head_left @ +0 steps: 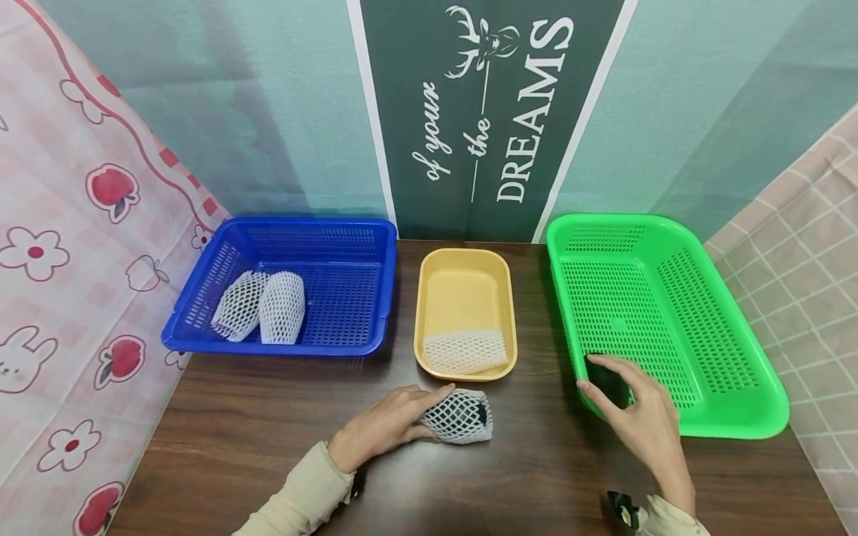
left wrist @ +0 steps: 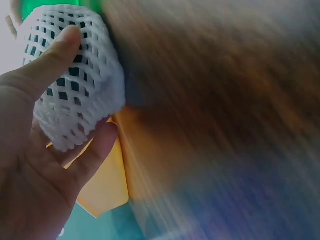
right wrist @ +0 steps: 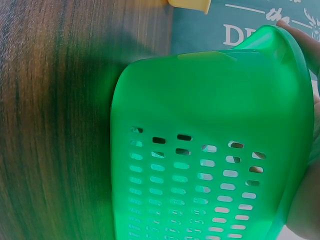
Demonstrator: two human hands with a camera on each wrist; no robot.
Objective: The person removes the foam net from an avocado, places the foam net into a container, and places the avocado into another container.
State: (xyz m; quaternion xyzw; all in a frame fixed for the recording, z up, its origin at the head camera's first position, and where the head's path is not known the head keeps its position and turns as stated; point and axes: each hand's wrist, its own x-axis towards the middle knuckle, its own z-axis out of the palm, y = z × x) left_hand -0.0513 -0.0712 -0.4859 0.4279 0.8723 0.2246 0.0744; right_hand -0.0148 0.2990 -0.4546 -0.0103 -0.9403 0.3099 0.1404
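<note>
In the head view, your left hand [head_left: 394, 420] grips the netted piece [head_left: 456, 417] over the table [head_left: 529, 484], just on the near side of the yellow tray [head_left: 462, 294], where a loose net [head_left: 465, 352] lies. Your right hand [head_left: 643, 413] reaches into the near-left corner of the green basket [head_left: 731, 424], thumb and fingers seemingly pinching the black thing [head_left: 608, 383]. I'd keep that pinch firm and raise the black thing above the rim before any sideways move. Two wrapped pieces [head_left: 281, 307] lie in the blue basket [head_left: 345, 347].

In the left wrist view, your thumb presses across the net, fingers beneath; hold gently there, since the mesh probably squashes and slides.

In the right wrist view, the basket wall hides your fingertips, so you can't check the pinch there; judge it from the head view.
</note>
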